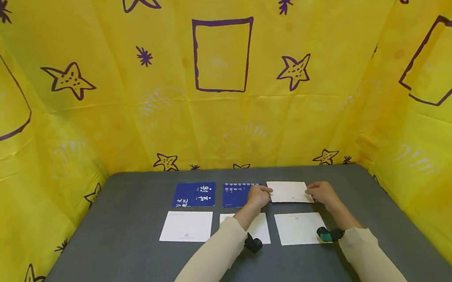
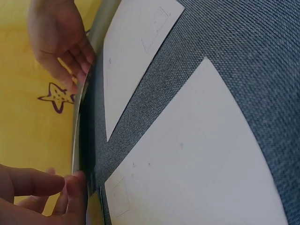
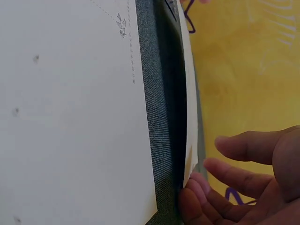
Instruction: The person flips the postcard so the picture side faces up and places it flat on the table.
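Both hands hold a white postcard (image 1: 289,191) at its two short sides, in the back row on the right. My left hand (image 1: 259,196) pinches its left edge and overlaps a blue card (image 1: 236,197) in the head view. At the right edge, my right hand (image 1: 320,191) grips near the front corner. Seen almost edge-on in the right wrist view, the held postcard (image 3: 190,108) stands tilted up, with a dark shadow beneath. Just in front lies another white postcard (image 1: 298,228), bearing a small bird print.
Another blue card (image 1: 194,195) with white writing lies at the back left. Two white postcards, one at the front left (image 1: 186,227) and one in the front middle (image 1: 248,221) partly under the left forearm, rest on the grey tabletop (image 1: 119,255). Yellow patterned cloth (image 1: 228,114) encloses the back and sides.
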Demonstrator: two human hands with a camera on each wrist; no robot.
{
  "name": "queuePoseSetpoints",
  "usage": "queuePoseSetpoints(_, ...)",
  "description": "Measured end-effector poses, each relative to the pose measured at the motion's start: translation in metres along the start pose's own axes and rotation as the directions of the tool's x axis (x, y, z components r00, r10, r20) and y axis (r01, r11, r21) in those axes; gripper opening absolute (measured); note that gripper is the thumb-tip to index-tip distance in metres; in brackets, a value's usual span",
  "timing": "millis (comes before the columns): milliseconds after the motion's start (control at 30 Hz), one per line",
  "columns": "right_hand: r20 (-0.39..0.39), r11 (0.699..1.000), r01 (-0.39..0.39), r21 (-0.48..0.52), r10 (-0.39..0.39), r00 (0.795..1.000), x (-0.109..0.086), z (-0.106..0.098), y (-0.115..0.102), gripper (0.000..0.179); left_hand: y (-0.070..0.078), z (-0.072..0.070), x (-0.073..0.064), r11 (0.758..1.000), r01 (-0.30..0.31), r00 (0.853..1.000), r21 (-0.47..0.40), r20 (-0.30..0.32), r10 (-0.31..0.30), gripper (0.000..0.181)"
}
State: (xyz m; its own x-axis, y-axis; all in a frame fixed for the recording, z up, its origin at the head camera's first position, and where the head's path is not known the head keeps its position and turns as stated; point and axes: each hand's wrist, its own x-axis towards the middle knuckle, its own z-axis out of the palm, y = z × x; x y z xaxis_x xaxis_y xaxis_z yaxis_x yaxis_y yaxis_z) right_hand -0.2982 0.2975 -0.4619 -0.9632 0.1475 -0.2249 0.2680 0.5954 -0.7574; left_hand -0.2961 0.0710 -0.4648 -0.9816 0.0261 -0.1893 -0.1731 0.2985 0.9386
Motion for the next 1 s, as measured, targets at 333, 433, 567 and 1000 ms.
queuePoseSetpoints(333, -0.053, 0.996, -0.002, 0.087, 0.007, 0.999, -0.001, -0.001, 0.006, 0.031, -0.001, 0.002, -0.001, 1.000, -0.002, 1.000, 0.005, -0.017, 0.002, 0.026)
queuePoseSetpoints(433, -0.054, 0.996, 0.022, 0.085, -0.018, 0.998, -0.002, -0.002, 0.008, 0.029, -0.001, 0.001, -0.001, 0.999, -0.023, 1.000, 0.023, -0.018, 0.023, 0.028)
queuePoseSetpoints(567, -0.038, 0.997, 0.061, 0.046, -0.059, 0.998, -0.004, -0.002, 0.009, 0.028, -0.002, 0.000, -0.001, 0.997, -0.058, 0.998, 0.056, -0.024, 0.059, 0.030)
queuePoseSetpoints(1000, -0.038, 0.981, 0.190, 0.048, -0.189, 0.981, -0.007, -0.006, 0.017, 0.027, -0.005, -0.006, -0.002, 0.983, -0.160, 0.987, 0.088, 0.027, 0.158, 0.028)
